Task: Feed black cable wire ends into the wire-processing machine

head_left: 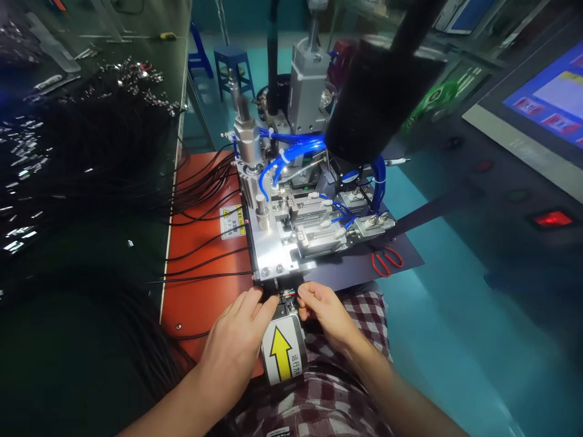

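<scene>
Close to my body, at the near end of a metal cable-processing machine, both my hands work low down. My left hand lies over the machine's edge, its fingers closed around a black cable that runs in under it from the left. Thin coloured wires stick out between the hands. The fingertips of my right hand are pinched together at the right ends of these wires. A white cover with a yellow arrow sits just below the hands. The fingers hide the exact grip points.
Several black cables lie across the orange plate into the machine. A large cable bundle covers the left table. Red-handled scissors rest at the right. A dark lamp-like cylinder hangs overhead; a control screen stands right.
</scene>
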Available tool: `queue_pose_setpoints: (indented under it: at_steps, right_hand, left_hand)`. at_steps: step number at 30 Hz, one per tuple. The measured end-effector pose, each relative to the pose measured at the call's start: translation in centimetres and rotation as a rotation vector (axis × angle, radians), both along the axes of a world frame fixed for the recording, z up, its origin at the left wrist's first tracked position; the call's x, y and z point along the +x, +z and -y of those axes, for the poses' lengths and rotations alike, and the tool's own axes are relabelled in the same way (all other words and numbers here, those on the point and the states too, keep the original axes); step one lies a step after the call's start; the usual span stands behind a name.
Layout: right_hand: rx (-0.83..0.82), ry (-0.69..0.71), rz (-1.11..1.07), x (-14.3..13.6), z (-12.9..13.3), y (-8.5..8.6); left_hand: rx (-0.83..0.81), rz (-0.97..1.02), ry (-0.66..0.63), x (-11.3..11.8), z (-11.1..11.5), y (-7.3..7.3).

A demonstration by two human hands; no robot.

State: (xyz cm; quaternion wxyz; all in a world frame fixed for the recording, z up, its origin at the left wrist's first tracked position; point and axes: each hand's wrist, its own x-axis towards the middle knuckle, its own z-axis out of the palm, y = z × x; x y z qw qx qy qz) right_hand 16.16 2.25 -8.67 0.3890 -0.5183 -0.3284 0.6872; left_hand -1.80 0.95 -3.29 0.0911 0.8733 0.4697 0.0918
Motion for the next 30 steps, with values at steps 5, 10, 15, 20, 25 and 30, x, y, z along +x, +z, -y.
queue_pose_setpoints:
  at_steps: [5,10,15,20,25,30]
  right_hand:
    - [0.055,-0.002,0.027,-0.3,0.3,0.9]
    - [0.101,0.003,0.063,-1.2,-0.3,1.7]
    - [0.01,-0.055,-0.131,-1.7,-0.1,1.1]
    - [0.004,-0.073,-0.168,-1.9,0.2,0.7]
    - [0.046,-0.023,-0.135,-1.6,0.2,0.7]
    - [0.071,-0.022,-0.121,-1.5,0.3,0.7]
  left_hand:
    - [-0.169,0.125,0.028,0.3,0.0,0.3]
    - [-0.247,0.151,0.017,0.2,-0.1,0.1]
    - [-0.261,0.088,0.015,0.6,-0.3,0.0]
    - [-0.263,0.051,0.052,1.2,0.0,0.3]
    - [-0.217,0.177,0.217,-0.6,3.2,-0.5]
    - [0.035,-0.05,0.349,-2.3,6.1,-1.4]
